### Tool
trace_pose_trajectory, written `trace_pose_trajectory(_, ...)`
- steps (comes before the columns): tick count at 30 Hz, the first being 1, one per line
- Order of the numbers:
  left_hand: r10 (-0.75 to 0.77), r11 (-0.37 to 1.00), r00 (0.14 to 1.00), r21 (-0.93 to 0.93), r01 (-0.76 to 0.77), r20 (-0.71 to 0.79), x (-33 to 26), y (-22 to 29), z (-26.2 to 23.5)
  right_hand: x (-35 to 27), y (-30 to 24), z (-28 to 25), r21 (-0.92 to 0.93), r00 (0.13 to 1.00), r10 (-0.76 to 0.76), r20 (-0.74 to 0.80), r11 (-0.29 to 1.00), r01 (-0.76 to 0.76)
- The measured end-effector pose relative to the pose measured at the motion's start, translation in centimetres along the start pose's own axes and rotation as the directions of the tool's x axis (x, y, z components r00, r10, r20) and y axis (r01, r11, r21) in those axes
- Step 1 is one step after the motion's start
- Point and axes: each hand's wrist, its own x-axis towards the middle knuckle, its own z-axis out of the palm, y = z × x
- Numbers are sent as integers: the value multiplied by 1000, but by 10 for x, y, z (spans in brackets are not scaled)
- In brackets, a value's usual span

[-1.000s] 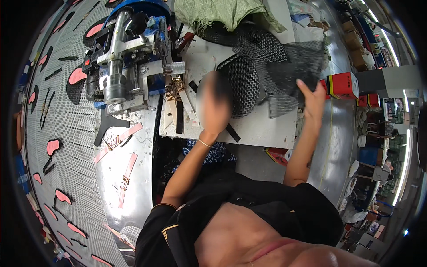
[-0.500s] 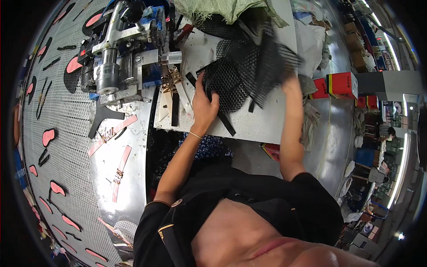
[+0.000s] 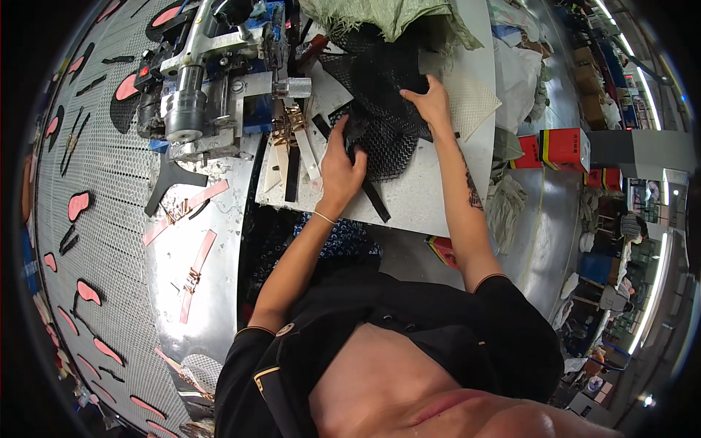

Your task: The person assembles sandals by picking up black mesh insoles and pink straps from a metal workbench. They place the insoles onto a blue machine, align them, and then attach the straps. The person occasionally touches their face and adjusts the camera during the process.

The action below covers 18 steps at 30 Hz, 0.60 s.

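Note:
Several black mesh pieces lie overlapped on the white worktable, the near one (image 3: pixel 387 150) with a rounded edge and open weave. My left hand (image 3: pixel 343 174) is curled round the left edge of this near piece, thumb toward me and fingers on the far side. At the right side of the darker, folded black mesh sheet (image 3: pixel 380 80), my right hand (image 3: pixel 432 108) grips its edge, thumb pointing left across it. A cream mesh sheet (image 3: pixel 473 106) rests to the right of that hand. Some fingertips are hidden against the dark material.
Close on the left stands a metal machine (image 3: pixel 186 102) with a cylindrical head. Buckled straps (image 3: pixel 196 277) lie on the metal surface below it. A pale green woven sack (image 3: pixel 394 18) covers the table's far end. Red boxes (image 3: pixel 564 150) stand at the right.
The lifted black mesh has come down onto the pile, and my right hand has moved left and away from me with it. The cream mesh sheet now shows. My left hand stays nearly in place.

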Motion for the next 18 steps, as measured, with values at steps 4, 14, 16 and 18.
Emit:
trace_pose_trajectory(4, 1, 1000, 999, -21, -1, -36, -1, -3, -2, -19, -48, -33, 297, 980, -104, -168, 943, 151)
trace_pose_trajectory(14, 8, 996, 1000, -92, -8, 1, -2, 3, -4, -80, 17, -149, -150, 826, -517, -225, 856, 495)
trace_pose_trajectory(16, -32, 995, 999, -90, 32, 11, -2, 3, -6, -89, 3, -124, -812, 687, -725, 43, 376, 447)
trace_pose_trajectory(18, -72, 992, 997, -104, 75, 33, -3, 4, -6, -111, -15, -82, 352, 994, -80, -73, 930, 101)
